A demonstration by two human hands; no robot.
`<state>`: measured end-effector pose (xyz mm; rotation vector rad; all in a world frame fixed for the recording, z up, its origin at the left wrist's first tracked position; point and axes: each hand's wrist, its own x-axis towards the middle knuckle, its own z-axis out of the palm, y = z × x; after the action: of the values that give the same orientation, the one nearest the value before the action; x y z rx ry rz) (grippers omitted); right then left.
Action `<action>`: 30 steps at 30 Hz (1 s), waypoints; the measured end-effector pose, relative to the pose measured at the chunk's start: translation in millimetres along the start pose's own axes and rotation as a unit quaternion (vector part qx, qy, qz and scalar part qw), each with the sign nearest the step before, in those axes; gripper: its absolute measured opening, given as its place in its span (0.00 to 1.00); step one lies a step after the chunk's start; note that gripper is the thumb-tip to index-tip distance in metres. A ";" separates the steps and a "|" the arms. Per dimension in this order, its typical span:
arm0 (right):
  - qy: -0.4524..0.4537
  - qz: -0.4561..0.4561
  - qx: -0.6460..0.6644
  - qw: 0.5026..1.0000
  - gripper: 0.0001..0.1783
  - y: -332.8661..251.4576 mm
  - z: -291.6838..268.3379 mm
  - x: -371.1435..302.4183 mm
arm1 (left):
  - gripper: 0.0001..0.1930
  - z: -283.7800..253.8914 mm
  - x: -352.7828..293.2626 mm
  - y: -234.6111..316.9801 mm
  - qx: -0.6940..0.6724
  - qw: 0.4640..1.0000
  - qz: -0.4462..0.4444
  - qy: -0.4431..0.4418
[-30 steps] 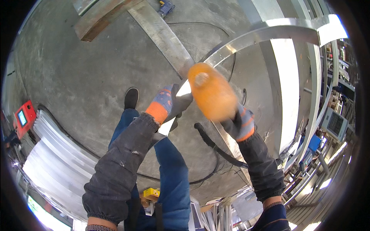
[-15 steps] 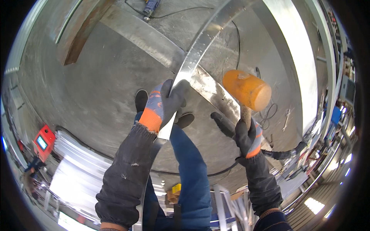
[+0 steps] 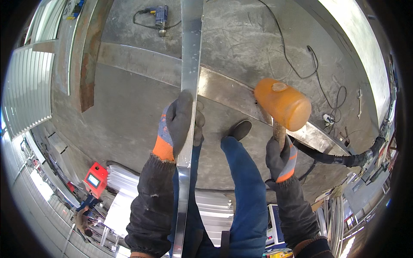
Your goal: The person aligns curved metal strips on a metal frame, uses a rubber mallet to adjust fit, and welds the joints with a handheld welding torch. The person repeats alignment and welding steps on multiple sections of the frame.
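Observation:
My left hand (image 3: 176, 127), in a grey glove with an orange cuff, is closed around a long shiny metal bar (image 3: 191, 56). The bar runs nearly straight from the top of the view down past my left forearm, between my arm and my legs. On the right, my gloved right hand (image 3: 282, 160) grips a rubber mallet (image 3: 284, 104) by its short handle. Its big orange head points up, apart from the bar. Beneath both hands, a flat steel beam (image 3: 230, 92) lies across the floor, and the bar passes over it.
A corded blue power tool (image 3: 161, 19) lies on the floor at the far side. Rusty steel (image 3: 89, 86) stands at the left, near a red device with a screen (image 3: 96, 179). A black cable (image 3: 320, 69) loops at the right, above a thick black hose (image 3: 331, 158). Someone (image 3: 81, 221) is at the lower left.
My view has turned, and the bar now runs upright instead of slanting to the upper right. My legs have shifted in a step. Both hands keep their holds.

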<state>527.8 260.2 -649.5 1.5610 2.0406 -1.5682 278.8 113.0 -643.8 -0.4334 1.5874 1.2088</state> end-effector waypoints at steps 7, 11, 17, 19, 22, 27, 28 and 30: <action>-0.018 -0.064 -0.013 0.998 0.15 -11.4 -10.1 7.1 | 0.16 -11.4 -39.8 -4.0 0.105 0.994 -0.019 -0.016; -0.026 -0.127 -0.070 0.989 0.16 -30.1 -23.5 9.2 | 0.17 -20.9 -24.5 2.2 0.026 0.998 0.046 -0.037; -0.148 -0.289 -0.174 0.930 0.17 -94.4 -23.8 59.0 | 0.13 -23.1 -7.0 -12.8 -0.007 0.995 0.083 -0.054; -0.208 -0.328 -0.177 0.904 0.18 -125.0 -13.1 82.8 | 0.16 -26.7 -6.6 -15.0 0.002 0.995 0.084 -0.056; -0.277 -0.298 -0.283 0.869 0.17 -161.1 0.8 102.4 | 0.24 -27.8 -5.4 -16.4 0.020 0.995 0.068 -0.070; -0.266 -0.418 -0.176 0.851 0.23 -177.2 -6.8 95.7 | 0.27 -26.0 -6.3 -22.3 0.008 0.994 0.099 -0.054; -0.238 -0.446 -0.225 0.833 0.25 -176.2 -9.0 96.8 | 0.27 -26.1 -6.9 -23.4 0.014 0.994 0.086 -0.058; -0.271 -0.407 -0.308 0.816 0.26 -173.1 -7.1 109.1 | 0.28 -27.5 -6.1 -23.6 0.021 0.994 0.096 -0.054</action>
<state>348.3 347.8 -604.7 -0.0386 2.5507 -1.0787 285.2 77.6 -651.3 -0.1870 1.5852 1.3184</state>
